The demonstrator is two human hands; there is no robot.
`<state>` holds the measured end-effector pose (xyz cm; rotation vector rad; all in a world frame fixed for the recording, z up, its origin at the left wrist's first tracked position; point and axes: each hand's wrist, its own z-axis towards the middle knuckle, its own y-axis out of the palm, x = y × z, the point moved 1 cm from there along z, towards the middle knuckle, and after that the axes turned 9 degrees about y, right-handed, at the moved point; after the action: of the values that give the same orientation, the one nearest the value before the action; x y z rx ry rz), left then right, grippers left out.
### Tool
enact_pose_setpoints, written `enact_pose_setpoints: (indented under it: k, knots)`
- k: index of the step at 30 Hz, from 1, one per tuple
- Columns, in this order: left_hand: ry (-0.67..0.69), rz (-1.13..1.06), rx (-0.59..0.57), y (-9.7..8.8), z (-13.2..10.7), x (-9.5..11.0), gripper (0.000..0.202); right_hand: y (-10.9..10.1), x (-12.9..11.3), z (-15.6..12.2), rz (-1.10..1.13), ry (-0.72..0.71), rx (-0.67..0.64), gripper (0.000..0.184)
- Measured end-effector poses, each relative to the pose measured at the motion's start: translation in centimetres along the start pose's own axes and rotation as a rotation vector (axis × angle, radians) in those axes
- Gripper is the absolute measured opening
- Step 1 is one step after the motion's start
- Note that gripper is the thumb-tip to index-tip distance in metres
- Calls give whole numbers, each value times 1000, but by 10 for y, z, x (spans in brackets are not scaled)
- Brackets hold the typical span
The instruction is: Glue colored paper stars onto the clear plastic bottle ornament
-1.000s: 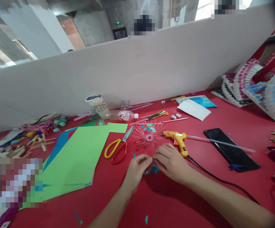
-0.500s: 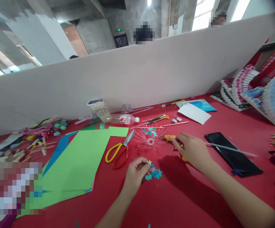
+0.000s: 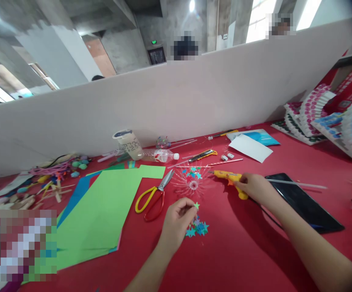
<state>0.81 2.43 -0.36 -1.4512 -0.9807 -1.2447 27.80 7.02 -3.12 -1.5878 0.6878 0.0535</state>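
My left hand is closed, its thumb and forefinger pinching a small green star. Just beneath those fingers lies a pile of blue and green stars. My right hand is closed at the rear of a yellow hot glue gun, whose nozzle points left. A clear glue stick sticks out to the right behind that hand. Between the hands and farther back is a cut clear plastic bottle piece, spread out in thin strips, with several stars on its far strips.
Scissors lie by green paper sheets on the left. A phone is right of my right hand. Behind are a plastic bottle, a paper cup and a utility knife. A white partition closes off the back.
My right hand has shifted right to the glue gun's rear, so more of the gun's body shows. My left hand has lifted the green star slightly away from the pile.
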Motion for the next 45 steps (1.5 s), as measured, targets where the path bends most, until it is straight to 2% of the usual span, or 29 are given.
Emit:
enact_pose_setpoints:
  k: [3, 5, 10, 14, 18, 22, 23, 26, 28, 29, 30, 33, 36, 42, 45]
  knots:
    - [-14, -57, 26, 8, 1, 0, 13, -16, 13, 8, 84, 48, 61, 28]
    - [-27, -73, 20, 11, 0, -3, 14, -18, 17, 9, 107, 53, 57, 33]
    - [-55, -61, 15, 10, -2, -16, 16, 7, 10, 5, 84, 52, -3, 34]
    - [-74, -68, 19, 4, -1, -24, 18, 19, 6, 8, 199, 40, -37, 28]
    - [-89, -62, 41, 0, -1, -28, 17, 5, 8, 8, 450, 15, -68, 33]
    - [-74, -70, 85, -2, -2, -28, 16, -11, 1, -7, 707, -13, -103, 40]
    - [-66, -76, 90, -2, -3, -27, 16, -12, -2, -13, 777, -11, -143, 37]
    - [-38, -83, 116, -4, -4, -23, 14, -10, -17, -37, 1106, 6, -527, 19]
    - [-21, -84, 141, -4, -5, -20, 12, -8, -28, -52, 1135, -33, -733, 16]
    - [-15, -89, 157, -5, -5, -19, 12, -7, -32, -59, 1109, -64, -805, 18]
    - [-10, -98, 173, -6, -5, -18, 11, -6, -36, -64, 1075, -86, -824, 17]
    - [-2, -127, 216, -8, -4, -18, 11, -1, -42, -74, 975, -106, -767, 16]
    - [-3, -135, 272, -11, -3, -19, 11, 6, -43, -79, 874, -87, -710, 25]
    - [39, -83, 317, -17, 0, -21, 11, 19, -47, -92, 753, -355, -529, 18]
    - [61, -42, 323, -18, 0, -21, 9, 25, -48, -94, 751, -393, -511, 14]
